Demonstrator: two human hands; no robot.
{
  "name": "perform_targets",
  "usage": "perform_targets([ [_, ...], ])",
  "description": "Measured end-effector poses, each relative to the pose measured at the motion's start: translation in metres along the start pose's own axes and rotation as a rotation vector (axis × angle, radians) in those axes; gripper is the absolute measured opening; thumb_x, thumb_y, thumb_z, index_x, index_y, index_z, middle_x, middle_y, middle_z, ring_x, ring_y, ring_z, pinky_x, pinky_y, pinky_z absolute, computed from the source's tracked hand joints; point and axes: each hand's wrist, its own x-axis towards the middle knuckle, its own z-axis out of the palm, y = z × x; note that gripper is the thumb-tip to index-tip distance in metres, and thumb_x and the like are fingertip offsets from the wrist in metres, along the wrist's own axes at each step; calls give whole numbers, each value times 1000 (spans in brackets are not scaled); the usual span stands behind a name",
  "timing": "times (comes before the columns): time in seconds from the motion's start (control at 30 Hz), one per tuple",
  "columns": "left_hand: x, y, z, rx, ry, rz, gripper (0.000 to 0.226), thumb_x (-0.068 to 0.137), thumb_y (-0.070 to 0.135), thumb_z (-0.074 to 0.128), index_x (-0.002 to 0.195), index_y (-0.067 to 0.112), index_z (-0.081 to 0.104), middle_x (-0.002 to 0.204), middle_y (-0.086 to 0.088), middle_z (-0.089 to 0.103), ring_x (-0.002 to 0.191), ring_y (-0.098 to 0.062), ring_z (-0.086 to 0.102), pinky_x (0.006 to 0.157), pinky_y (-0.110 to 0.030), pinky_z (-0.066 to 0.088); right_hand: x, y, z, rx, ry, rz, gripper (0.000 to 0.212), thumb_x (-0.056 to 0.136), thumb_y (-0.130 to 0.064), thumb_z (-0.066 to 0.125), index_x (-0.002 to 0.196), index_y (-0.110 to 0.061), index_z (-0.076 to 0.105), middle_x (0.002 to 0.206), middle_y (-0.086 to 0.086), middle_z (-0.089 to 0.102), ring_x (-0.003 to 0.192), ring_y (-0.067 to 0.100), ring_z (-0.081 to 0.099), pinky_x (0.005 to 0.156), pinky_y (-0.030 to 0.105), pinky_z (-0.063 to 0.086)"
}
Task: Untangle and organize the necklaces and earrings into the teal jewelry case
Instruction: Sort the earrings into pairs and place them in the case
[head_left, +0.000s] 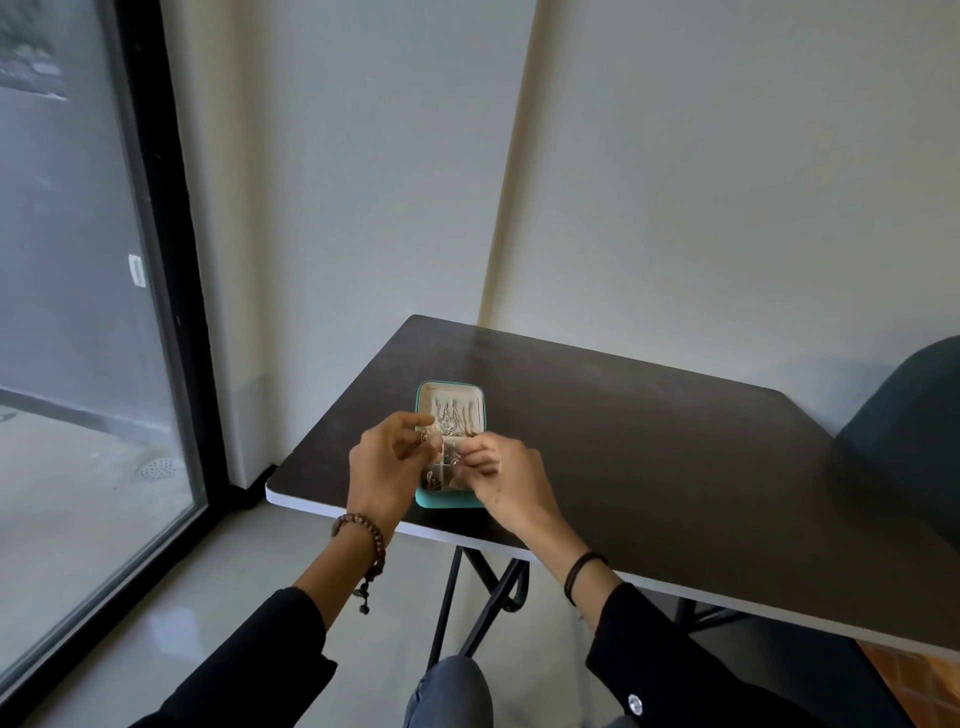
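Evidently left grip (384, 462) and right grip (506, 478) each pinched a small piece (426, 436) over the case (441, 500); judged light, limp, snag-prone, best held by clasp.

Dark brown tabletop (649, 441) with a white edge band and rounded corners, on black crossed legs (498, 587); its far edge meets the wall (675, 208). One thing lies on it: an open jewelry case (447, 501), teal outside and cream-lined, near the front edge towards the left corner. Necklaces (454, 418) fill its far half; small compartments divide its near half.
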Motion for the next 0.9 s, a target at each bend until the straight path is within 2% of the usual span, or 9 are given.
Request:
perform_targets([
  [0.17,0,-3,8,42,-3,13,24,87,12,73,111,16,70,100,-1,74,88,-8,70,77,-25,59,2,0,7,-120,21,-36,17,91,-5,72,107,-8,77,94,1,75,76,0,66,72,6,53],
  [0.27,0,-3,11,55,-4,12,26,88,13,72,114,15,69,104,-5,73,92,-15,71,79,-29,61,2,3,10,-220,23,-51,17,91,-3,70,104,-10,79,101,2,72,84,11,70,79,22,59],
  [0.37,1,-4,13,77,-23,26,25,89,15,72,114,18,68,103,-2,72,93,-15,70,73,-22,58,1,9,12,-225,48,-39,16,92,-8,72,107,-11,78,106,3,69,91,15,69,83,28,60],
  [0.43,1,-5,15,95,-59,30,26,89,16,72,114,19,68,102,0,71,92,-12,69,71,-17,55,0,11,12,-210,56,-32,15,93,-12,73,107,-12,76,107,4,68,91,14,69,82,27,60],
  [0.53,2,-6,18,140,-130,43,26,88,13,73,114,17,71,101,-1,73,91,-11,70,77,-19,58,-1,12,10,-193,62,-29,16,93,-10,71,108,-11,76,106,5,67,89,13,68,80,24,59],
  [0.67,5,-13,21,272,-164,80,26,89,15,72,115,19,73,106,-3,74,98,-15,69,92,-39,57,-3,12,7,-180,64,-35,16,94,-7,68,109,-10,75,107,5,67,90,14,69,78,16,57],
  [0.77,5,-17,23,357,-188,95,27,90,16,71,115,24,73,112,0,73,105,-17,66,98,-45,52,-4,13,6,-162,69,-49,17,95,-8,69,111,-9,74,108,5,67,90,12,69,77,13,56],
  [0.83,4,-19,25,424,-174,129,27,91,18,70,114,31,73,113,5,73,108,-16,63,101,-41,43,-4,14,6,-148,70,-55,18,95,-8,68,111,-10,74,108,4,67,91,12,68,80,18,58],
  [0.9,2,-18,27,528,-134,170,30,92,18,68,116,37,71,119,9,70,115,-15,56,92,-31,29,-5,15,6,-148,66,-52,18,96,-8,67,112,-11,74,110,3,66,93,12,68,78,15,57],
])
